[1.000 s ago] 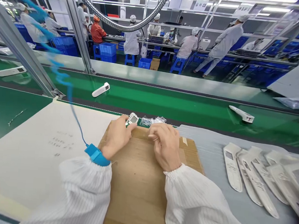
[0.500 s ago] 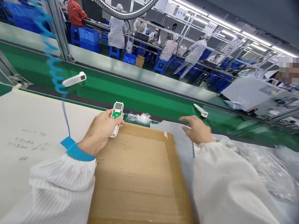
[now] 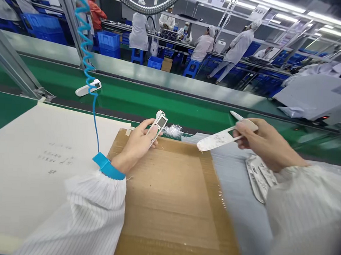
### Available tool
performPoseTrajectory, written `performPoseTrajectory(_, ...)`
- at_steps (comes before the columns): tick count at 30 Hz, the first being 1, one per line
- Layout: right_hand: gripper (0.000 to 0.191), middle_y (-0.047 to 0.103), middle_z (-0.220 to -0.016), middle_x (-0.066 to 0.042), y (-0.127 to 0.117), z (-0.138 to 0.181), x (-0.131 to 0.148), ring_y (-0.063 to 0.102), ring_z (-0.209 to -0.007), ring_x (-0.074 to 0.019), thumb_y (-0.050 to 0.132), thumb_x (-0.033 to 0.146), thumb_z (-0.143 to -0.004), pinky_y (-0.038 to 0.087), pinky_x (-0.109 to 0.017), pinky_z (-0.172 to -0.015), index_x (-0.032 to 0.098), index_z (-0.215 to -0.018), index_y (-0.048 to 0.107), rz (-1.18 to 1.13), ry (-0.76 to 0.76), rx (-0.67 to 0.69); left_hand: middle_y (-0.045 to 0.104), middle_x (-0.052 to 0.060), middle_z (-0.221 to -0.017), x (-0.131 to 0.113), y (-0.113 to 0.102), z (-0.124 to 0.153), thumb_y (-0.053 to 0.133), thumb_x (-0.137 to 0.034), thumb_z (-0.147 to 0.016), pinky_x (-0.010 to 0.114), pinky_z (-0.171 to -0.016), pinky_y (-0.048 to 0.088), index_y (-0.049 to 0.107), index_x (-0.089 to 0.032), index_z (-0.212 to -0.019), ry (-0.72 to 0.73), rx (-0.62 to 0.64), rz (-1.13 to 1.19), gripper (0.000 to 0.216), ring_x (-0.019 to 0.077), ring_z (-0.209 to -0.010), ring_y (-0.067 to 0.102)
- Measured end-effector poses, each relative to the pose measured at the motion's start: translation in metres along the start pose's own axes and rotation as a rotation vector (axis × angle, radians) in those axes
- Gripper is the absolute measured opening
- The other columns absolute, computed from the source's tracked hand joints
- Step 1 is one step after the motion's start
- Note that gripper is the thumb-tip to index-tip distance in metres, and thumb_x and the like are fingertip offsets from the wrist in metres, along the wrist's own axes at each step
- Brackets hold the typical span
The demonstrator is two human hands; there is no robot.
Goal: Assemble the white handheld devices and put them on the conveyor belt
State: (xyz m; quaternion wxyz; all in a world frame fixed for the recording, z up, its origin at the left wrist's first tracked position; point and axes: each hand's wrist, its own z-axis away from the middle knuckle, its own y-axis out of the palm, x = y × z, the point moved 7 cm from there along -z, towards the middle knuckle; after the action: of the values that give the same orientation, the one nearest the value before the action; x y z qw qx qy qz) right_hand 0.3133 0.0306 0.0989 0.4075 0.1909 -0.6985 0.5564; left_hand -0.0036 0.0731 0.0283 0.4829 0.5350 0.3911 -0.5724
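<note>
My left hand (image 3: 136, 146) holds a small white device body with a grey screen (image 3: 158, 124) tilted up over the far edge of a brown cardboard sheet (image 3: 169, 203). A blue wrist strap (image 3: 108, 166) with a coiled blue cord (image 3: 89, 68) sits on that wrist. My right hand (image 3: 265, 142) grips one end of a long white plastic cover shell (image 3: 221, 138), held in the air pointing left toward the device. More white shells (image 3: 258, 176) lie on the grey sheet below my right hand.
A crumpled clear plastic bag (image 3: 173, 130) lies at the cardboard's far edge. Two white devices, one (image 3: 88, 88) and another (image 3: 236, 115), ride the green conveyor belt (image 3: 174, 105). A white mat (image 3: 28, 162) lies to the left. Several co-workers in white coats work at far benches.
My right hand reached right to the pile of shells, picked one up and brought it back toward the middle. My left hand kept the device and tilted it.
</note>
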Motion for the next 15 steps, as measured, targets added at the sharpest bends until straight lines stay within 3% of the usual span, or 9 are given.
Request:
performPoseTrajectory(4,0.039,0.058,-0.077,0.001,0.096,0.017,0.02,0.05,-0.061,-0.0099,0.08,0.05,-0.068,0.043,-0.022,-0.049,0.021,-0.083,0.057,-0.52,0.086,0.177,0.07,0.007,-0.106,-0.001,-0.01,-0.006,0.045,-0.036,-0.099,0.027,-0.071,0.05,0.054,-0.021,-0.136,0.144,-0.074,-0.186,0.041,0.0132,-0.075,0.061)
performPoseTrajectory(8,0.04,0.059,-0.082,0.003,0.168,0.037,0.02,0.055,-0.069,-0.0084,0.087,0.045,-0.064,0.054,-0.023,-0.066,0.022,-0.087,0.063,-0.873,0.151,0.308,0.067,0.004,-0.119,-0.012,-0.011,0.001,0.056,-0.03,-0.093,0.033,-0.091,0.047,0.059,-0.023,-0.13,0.363,-0.13,-0.435,0.037,0.0189,-0.101,0.062)
performPoseTrajectory(11,0.039,0.062,-0.086,0.003,0.186,0.046,0.02,0.059,-0.076,-0.0095,0.086,0.041,-0.067,0.056,-0.026,-0.079,0.023,-0.096,0.067,-0.977,0.105,0.394,0.065,0.003,-0.127,-0.014,0.004,0.006,0.061,-0.025,-0.089,0.032,-0.097,0.045,0.063,-0.023,-0.124,0.428,0.002,-0.486,0.035,0.0201,-0.11,0.06)
performPoseTrajectory(15,0.042,0.068,-0.094,-0.001,0.178,0.046,0.016,0.062,-0.082,-0.0149,0.084,0.045,-0.07,0.055,-0.031,-0.08,0.024,-0.103,0.069,-0.923,-0.003,0.353,0.066,0.001,-0.125,-0.011,0.017,0.009,0.062,-0.025,-0.088,0.032,-0.099,0.044,0.065,-0.026,-0.121,0.37,0.117,-0.486,0.033,0.0211,-0.113,0.06)
